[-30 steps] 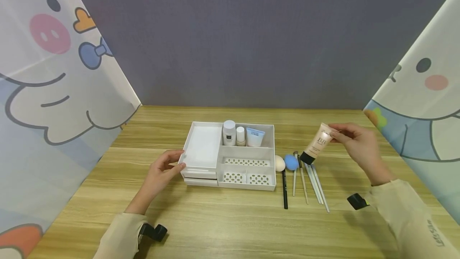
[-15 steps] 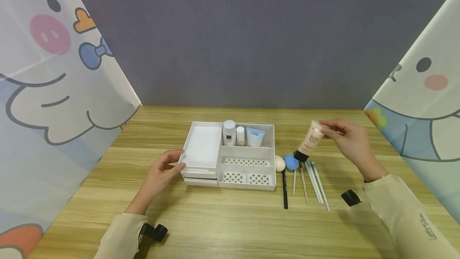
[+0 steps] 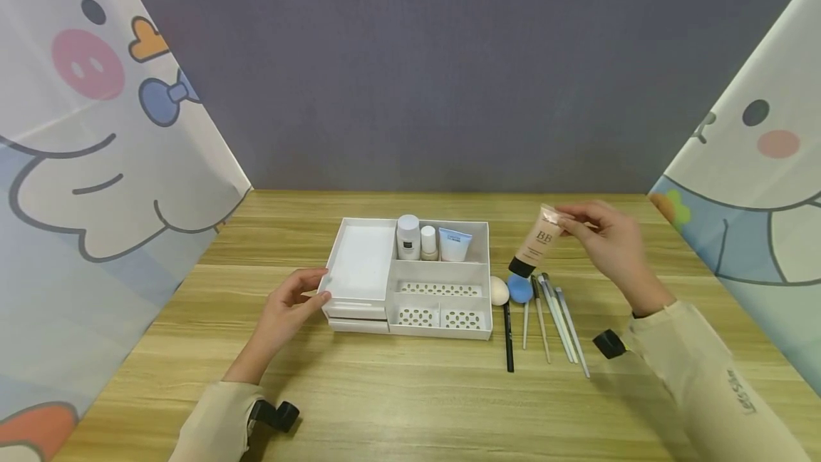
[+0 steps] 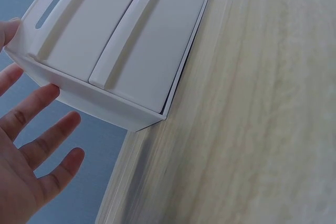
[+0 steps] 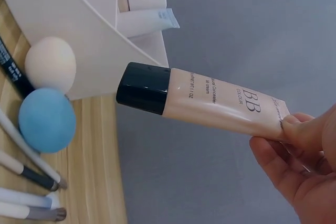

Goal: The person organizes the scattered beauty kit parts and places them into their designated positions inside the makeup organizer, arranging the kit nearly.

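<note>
My right hand (image 3: 606, 241) pinches a beige BB cream tube (image 3: 539, 239) by its flat crimped end, thumb against fingers. The tube tilts with its black cap (image 5: 143, 87) lowest, above the blue makeup sponge (image 3: 519, 288) and right of the white organizer (image 3: 442, 331). My left hand (image 3: 295, 301) rests at the organizer's front left corner. In the left wrist view its fingers (image 4: 50, 142) are spread and fairly straight, touching the side near the drawer fronts (image 4: 152, 40). A white bottle (image 3: 408, 237), a small white-capped bottle (image 3: 429, 242) and a light blue tube (image 3: 455, 244) stand in the organizer's back compartment.
Right of the organizer lie a cream makeup sponge (image 3: 499, 291), a black pencil (image 3: 509, 339) and several makeup brushes (image 3: 561, 323). A grey panel (image 3: 442, 77) closes off the table's (image 3: 410, 398) back. Cartoon-printed sheets (image 3: 763, 212) flank both sides.
My right hand has carried the BB cream tube left and slightly up in the head view, toward the organizer, uncovering more of the brushes. The left hand has stayed in place.
</note>
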Tool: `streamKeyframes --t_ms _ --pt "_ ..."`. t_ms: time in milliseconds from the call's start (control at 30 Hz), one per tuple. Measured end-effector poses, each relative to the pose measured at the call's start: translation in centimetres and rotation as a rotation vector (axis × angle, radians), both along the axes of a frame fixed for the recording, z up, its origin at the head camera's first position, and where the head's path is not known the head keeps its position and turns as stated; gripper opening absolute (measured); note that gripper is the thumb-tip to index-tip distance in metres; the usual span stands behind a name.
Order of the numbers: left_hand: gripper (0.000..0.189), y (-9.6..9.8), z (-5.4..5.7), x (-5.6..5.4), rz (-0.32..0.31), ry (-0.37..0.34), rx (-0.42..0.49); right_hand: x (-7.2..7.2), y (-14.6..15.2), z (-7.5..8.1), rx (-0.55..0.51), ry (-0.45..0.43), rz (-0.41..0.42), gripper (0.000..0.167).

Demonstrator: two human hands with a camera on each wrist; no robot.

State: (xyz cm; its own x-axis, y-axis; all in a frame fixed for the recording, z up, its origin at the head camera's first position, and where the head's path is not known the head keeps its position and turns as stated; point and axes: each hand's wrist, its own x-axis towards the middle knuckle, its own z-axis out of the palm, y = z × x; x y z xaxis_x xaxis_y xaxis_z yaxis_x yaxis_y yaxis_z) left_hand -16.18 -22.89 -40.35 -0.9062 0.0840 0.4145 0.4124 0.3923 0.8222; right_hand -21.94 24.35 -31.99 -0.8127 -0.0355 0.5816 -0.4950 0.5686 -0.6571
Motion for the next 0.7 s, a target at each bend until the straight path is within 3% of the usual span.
streamKeyframes --t_ms 700 --pt "0.031 0.0 0.0 0.0 0.001 -0.013 -0.001 -0.1 -3.5 0.7 -0.027 0.181 0.057 0.018"
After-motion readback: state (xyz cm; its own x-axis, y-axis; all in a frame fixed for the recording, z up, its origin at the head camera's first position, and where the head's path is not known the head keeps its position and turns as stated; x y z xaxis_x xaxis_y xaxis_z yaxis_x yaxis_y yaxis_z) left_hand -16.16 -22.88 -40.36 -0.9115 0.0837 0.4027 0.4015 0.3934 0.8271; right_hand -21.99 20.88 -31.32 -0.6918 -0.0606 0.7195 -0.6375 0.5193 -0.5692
